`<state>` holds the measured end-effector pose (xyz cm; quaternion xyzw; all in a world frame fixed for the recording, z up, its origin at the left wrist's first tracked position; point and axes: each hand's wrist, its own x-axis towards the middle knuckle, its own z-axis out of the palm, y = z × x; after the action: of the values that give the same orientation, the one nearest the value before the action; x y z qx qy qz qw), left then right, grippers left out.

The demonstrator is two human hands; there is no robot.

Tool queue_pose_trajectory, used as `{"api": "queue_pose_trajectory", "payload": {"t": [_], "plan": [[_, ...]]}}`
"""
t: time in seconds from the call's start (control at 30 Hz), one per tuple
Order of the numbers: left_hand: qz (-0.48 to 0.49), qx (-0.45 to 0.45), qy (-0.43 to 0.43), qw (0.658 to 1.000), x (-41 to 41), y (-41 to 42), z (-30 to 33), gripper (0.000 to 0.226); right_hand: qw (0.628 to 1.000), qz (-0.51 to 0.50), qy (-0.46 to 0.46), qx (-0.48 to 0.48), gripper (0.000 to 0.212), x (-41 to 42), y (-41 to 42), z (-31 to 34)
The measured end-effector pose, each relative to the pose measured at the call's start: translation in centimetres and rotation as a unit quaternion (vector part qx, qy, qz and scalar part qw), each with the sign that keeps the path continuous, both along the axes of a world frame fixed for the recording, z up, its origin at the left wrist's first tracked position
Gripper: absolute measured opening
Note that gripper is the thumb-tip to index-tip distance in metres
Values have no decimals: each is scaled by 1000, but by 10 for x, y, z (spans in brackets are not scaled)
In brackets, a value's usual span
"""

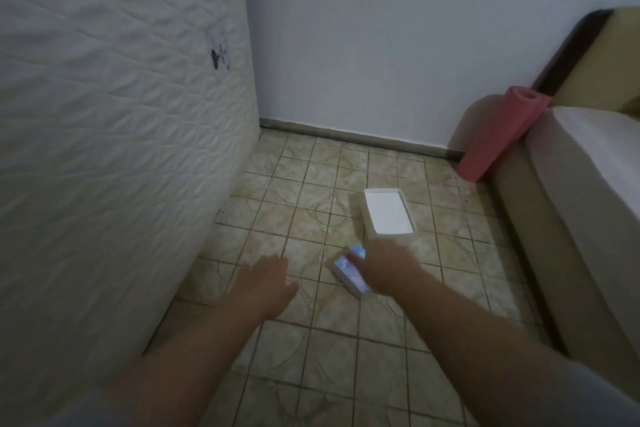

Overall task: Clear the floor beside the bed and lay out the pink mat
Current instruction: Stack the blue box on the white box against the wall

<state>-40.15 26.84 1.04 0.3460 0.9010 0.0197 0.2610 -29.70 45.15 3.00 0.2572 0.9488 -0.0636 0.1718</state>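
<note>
Leftward, a quilted mattress (114, 135) stands on edge; the bed (585, 218) runs along the right. Between them is tiled floor (311, 340). Propped upright in the far corner against the bed leans the rolled pink mat (498, 135) (untouched). An open white box (388, 213) lies ahead of the right hand (384, 270), whose fingers cover a small box (348, 270); whether they grip it I cannot tell. It lies diagonally, nearer that hand. The left hand (268, 279) hovers open and empty.

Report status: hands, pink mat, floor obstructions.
Right hand on small blue box, grip unclear; left hand open, empty. Pink mat rolled, leaning against bed. White box on floor.
</note>
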Motion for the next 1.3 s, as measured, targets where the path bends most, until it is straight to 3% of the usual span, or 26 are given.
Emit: {"api": "queue_pose_trajectory", "payload": {"t": [0.2, 0.33, 0.53, 0.73, 0.93, 1.1, 1.2, 1.3], "plan": [[-16, -61, -34, 997, -74, 17, -37, 64, 997, -27, 66, 2, 67, -153, 80, 43], [-23, -57, -13, 998, -160, 52, -36, 60, 995, -54, 85, 14, 72, -220, 108, 40], [-84, -27, 23, 996, -308, 152, 8, 58, 989, -125, 43, -60, 67, -275, 121, 1], [-145, 49, 87, 984, -413, 294, 69, 54, 978, -151, -64, -129, 62, -297, 118, -57], [-229, 117, 90, 962, -449, 442, 80, 54, 941, -259, -80, -203, 81, -328, 177, -92], [-294, 93, 65, 949, -444, 533, 38, 54, 929, -331, -52, -159, 73, -344, 278, -90], [-332, 73, 19, 940, -439, 564, 4, 62, 916, -381, -28, -123, 85, -342, 341, -79], [-388, 26, -6, 921, -433, 584, -32, 65, 888, -451, 2, -89, 70, -334, 404, -70]]}}
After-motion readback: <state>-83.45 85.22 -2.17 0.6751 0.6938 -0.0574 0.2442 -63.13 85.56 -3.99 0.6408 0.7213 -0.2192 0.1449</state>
